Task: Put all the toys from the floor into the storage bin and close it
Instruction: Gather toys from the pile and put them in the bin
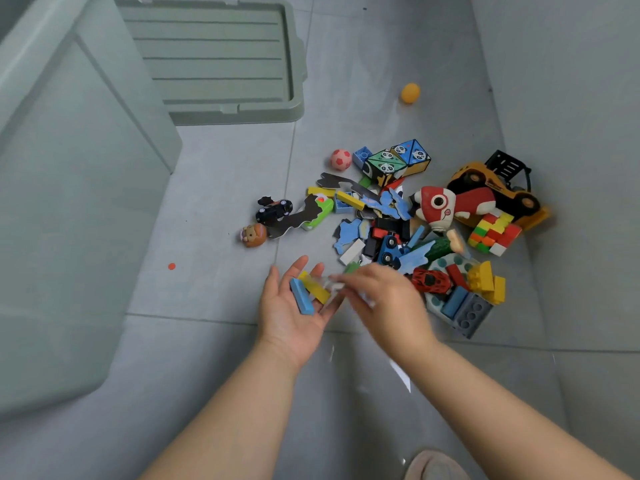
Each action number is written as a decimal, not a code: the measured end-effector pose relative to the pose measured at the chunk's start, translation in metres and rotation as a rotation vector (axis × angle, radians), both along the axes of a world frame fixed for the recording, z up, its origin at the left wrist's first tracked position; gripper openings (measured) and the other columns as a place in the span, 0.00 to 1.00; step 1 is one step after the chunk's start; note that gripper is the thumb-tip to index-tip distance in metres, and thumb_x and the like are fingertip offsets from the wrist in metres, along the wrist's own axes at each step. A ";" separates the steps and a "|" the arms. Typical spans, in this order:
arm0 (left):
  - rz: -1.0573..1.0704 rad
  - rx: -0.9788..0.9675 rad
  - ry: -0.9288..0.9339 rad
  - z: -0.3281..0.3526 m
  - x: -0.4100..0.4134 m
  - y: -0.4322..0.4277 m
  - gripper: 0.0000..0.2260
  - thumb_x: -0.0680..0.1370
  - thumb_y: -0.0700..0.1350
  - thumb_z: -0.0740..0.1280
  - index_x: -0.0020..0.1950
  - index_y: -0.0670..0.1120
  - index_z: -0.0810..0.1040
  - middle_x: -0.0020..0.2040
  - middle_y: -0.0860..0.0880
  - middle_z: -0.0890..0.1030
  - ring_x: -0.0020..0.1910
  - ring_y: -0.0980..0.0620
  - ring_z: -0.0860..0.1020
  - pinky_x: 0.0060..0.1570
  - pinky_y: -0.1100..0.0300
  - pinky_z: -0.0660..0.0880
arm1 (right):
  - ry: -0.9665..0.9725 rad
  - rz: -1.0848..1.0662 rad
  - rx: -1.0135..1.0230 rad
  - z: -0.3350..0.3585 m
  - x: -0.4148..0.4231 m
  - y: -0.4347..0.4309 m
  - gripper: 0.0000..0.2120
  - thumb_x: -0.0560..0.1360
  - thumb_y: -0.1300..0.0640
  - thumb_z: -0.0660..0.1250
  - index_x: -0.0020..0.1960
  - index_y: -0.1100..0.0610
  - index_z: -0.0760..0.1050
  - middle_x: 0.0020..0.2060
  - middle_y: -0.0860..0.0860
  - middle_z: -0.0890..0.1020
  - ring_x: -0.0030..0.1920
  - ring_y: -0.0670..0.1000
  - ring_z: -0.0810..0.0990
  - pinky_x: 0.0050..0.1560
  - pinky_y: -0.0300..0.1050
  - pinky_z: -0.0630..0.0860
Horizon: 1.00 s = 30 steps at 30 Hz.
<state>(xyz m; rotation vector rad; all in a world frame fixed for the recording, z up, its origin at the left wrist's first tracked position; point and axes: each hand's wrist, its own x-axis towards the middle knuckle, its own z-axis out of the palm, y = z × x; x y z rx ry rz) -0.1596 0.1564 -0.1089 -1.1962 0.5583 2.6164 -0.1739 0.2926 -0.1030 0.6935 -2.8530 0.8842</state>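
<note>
Toys lie heaped on the floor just past our right hand, too blurry to tell its grip. Our left hand lies flat, fingers loose, blue and yellow blocks across it. The storage bin stands nearer it, leftward.

arms: two, both bare | left hand: bare | right hand: bare, blurry | shoe: pale pinkish, round tip, only partly seen at the bottom
</note>
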 end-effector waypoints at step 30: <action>0.032 -0.006 0.075 -0.005 0.004 -0.013 0.19 0.81 0.57 0.51 0.53 0.49 0.79 0.49 0.45 0.81 0.45 0.45 0.82 0.48 0.51 0.75 | -0.401 -0.215 -0.150 0.018 -0.010 -0.033 0.17 0.76 0.52 0.63 0.65 0.52 0.69 0.57 0.51 0.73 0.55 0.49 0.73 0.54 0.42 0.71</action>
